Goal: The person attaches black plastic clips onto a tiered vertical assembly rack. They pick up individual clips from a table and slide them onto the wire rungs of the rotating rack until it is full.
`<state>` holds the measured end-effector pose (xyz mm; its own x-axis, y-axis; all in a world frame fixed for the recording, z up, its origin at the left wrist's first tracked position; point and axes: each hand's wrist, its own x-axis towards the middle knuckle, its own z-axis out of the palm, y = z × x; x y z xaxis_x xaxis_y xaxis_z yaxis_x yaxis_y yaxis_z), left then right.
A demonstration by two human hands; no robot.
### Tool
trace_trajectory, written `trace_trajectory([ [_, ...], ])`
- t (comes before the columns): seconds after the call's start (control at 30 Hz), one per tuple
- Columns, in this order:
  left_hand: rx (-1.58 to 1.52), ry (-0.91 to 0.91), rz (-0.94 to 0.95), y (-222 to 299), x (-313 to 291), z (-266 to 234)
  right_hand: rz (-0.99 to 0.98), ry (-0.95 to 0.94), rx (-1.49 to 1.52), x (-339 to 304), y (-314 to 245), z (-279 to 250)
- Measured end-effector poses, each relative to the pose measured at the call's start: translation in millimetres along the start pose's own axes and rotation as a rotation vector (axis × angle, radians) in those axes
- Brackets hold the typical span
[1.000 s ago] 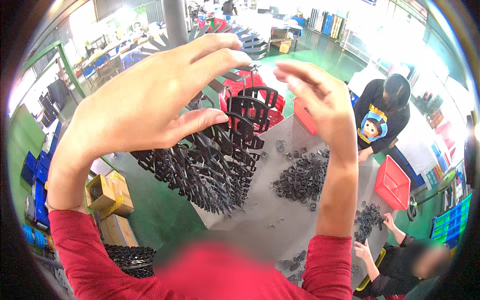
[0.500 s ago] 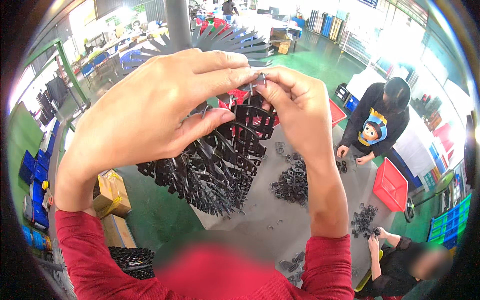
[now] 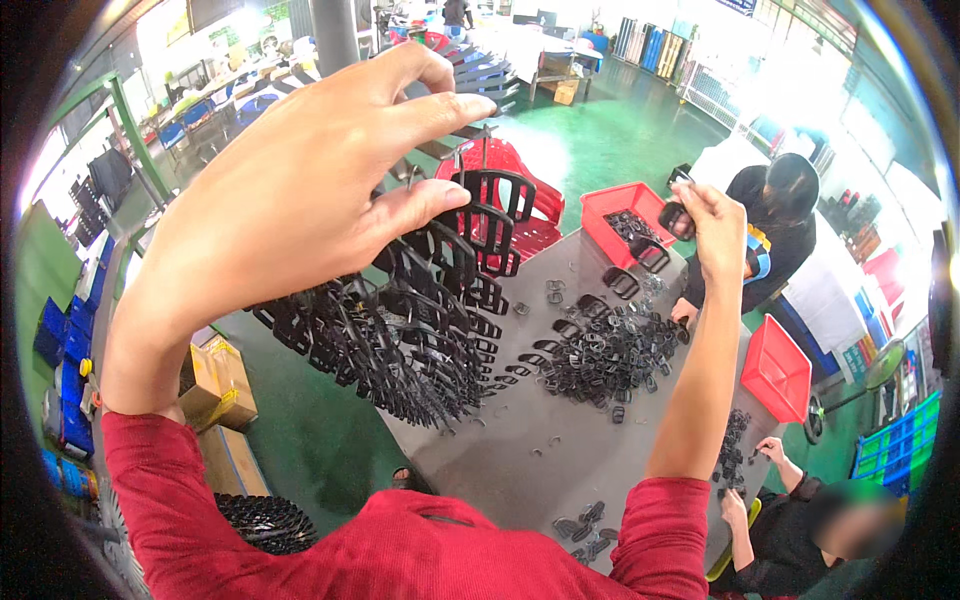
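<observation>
My left hand [image 3: 290, 185] is raised over a round rack of dark metal strips [image 3: 480, 75], its fingers apart and its thumb beside the hanging buckles. Strings of black plastic buckles [image 3: 400, 330] hang in a thick cluster from the rack, below that hand. Out to the right, my right hand [image 3: 717, 225] pinches a black buckle [image 3: 677, 220]. From it a curved row of single buckles [image 3: 621, 283] slants down to the left; whether they are joined or falling I cannot tell. A heap of loose buckles [image 3: 600, 365] lies on the grey table [image 3: 490, 475] beneath.
A red basket [image 3: 612, 200] containing buckles stands at the table's far edge, with a red chair [image 3: 515, 180] beside it. Another red basket [image 3: 780, 375] is at the right. Two co-workers sit or stand along the right side, hands near buckles. Cardboard boxes [image 3: 220, 385] stand at left.
My right hand has moved right and slightly down, away from the rack and my left hand. A row of buckles now shows below it. My left hand's fingers have spread and lifted.
</observation>
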<state>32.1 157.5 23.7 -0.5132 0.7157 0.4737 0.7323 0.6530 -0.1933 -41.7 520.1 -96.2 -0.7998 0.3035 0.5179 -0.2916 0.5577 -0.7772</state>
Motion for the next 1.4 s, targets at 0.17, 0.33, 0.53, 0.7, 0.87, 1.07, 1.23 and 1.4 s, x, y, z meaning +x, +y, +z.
trace_trajectory([
  [0.17, 0.055, -0.028, -0.008, -4.7, 4.4, -4.4, 0.094, 0.066, -0.400, 25.3, 136.9, -39.4],
  [0.33, -0.037, 0.018, 0.154, -13.0, 9.9, -3.4, -0.076, 0.053, -0.533, 5.6, 88.0, -21.8],
  [0.53, -0.100, -0.083, 0.133, -7.6, 1.1, -11.4, -0.371, -0.250, 0.395, -60.1, -127.6, 58.2],
  [0.7, -0.130, 0.009, 0.180, 0.0, -2.2, -8.9, -0.343, -0.351, 0.443, -72.9, -153.1, 68.0],
  [0.87, -0.118, 0.022, 0.171, -1.0, -2.0, -5.4, -0.206, -0.388, 0.409, -74.3, -157.8, 71.8],
  [1.07, -0.106, -0.002, 0.165, -0.2, -2.0, -4.6, -0.375, -0.228, 0.326, -75.0, -153.4, 81.3],
  [1.23, -0.093, 0.000, 0.170, -2.3, -1.8, 1.8, -0.358, -0.091, 0.285, -71.7, -133.3, 61.7],
  [1.4, -0.057, 0.027, 0.147, 2.2, 1.4, -1.3, -0.065, 0.028, 0.212, -39.9, -72.3, 23.7],
])
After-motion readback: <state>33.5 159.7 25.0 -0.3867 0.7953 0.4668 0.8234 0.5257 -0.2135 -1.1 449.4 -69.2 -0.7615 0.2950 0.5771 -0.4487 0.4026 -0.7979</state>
